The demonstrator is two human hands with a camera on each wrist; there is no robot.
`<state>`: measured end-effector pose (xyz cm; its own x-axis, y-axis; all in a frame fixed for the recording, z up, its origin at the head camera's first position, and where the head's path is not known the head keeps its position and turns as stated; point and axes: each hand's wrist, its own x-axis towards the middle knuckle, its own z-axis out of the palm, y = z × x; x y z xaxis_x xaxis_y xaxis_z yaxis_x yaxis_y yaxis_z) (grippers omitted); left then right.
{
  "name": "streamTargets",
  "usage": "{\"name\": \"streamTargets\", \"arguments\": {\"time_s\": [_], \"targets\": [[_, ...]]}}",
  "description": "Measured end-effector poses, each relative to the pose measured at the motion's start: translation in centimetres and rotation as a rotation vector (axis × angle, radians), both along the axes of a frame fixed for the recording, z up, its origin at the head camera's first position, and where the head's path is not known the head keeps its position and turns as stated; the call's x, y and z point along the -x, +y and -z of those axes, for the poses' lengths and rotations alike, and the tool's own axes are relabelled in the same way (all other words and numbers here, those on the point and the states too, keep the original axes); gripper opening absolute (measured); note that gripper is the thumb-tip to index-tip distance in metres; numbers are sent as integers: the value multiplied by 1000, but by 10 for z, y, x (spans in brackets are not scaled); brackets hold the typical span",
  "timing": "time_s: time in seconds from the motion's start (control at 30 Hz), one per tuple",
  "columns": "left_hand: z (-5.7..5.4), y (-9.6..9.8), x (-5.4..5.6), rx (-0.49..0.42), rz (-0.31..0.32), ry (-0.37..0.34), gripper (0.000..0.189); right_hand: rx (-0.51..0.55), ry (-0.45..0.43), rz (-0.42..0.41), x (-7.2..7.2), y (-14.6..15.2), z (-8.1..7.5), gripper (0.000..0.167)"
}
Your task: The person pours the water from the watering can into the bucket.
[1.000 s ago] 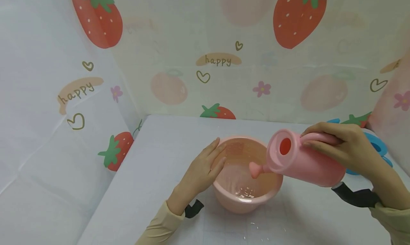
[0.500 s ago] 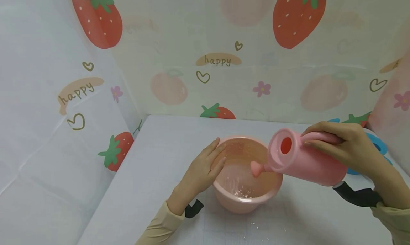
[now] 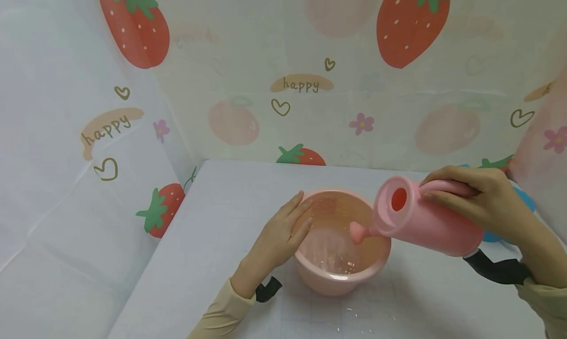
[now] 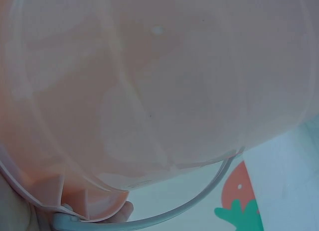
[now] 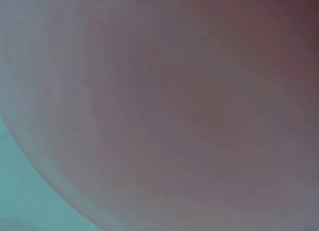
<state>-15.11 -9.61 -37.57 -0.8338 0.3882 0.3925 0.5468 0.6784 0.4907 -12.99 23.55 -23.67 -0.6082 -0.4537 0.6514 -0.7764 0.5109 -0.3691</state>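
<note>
A pink plastic bucket [image 3: 334,289] with water in it stands on the table. My left hand [image 3: 275,233] rests over its left rim, fingers extended toward the inside. In the left wrist view the bucket's side [image 4: 149,91] fills most of the frame, with its grey handle [image 4: 189,201] hanging below the rim. My right hand [image 3: 491,201] grips the handle of a pink watering can [image 3: 436,226], tilted with its sprinkler spout over the bucket's right part. The water surface below is rippled and glinting. The can's base [image 5: 174,116] fills the right wrist view, blurred.
Behind the right hand a blue object [image 3: 524,199] is partly hidden. Small water drops [image 3: 350,309] lie on the white tabletop [image 3: 212,260] in front of the bucket. Printed sheets with strawberries [image 3: 414,29] enclose the back and sides.
My right hand and the watering can have shifted slightly right and up, the spout moving a little rightward over the bucket. The glints on the water have changed. My left hand stays put.
</note>
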Motion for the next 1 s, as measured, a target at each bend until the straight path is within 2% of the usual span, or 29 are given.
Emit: {"name": "streamTargets", "arguments": {"time_s": [0.4,0.83,1.0], "targets": [[1,0,0,5,-11,-8,47,18,21,-52,4,3,-1,26],[0,1,-1,-1,-7,-18,48,-1,1,-1,12,20,6,35],[-1,1,-1,-8,-9,-23,47,15,12,11,12,21,5,31]]}}
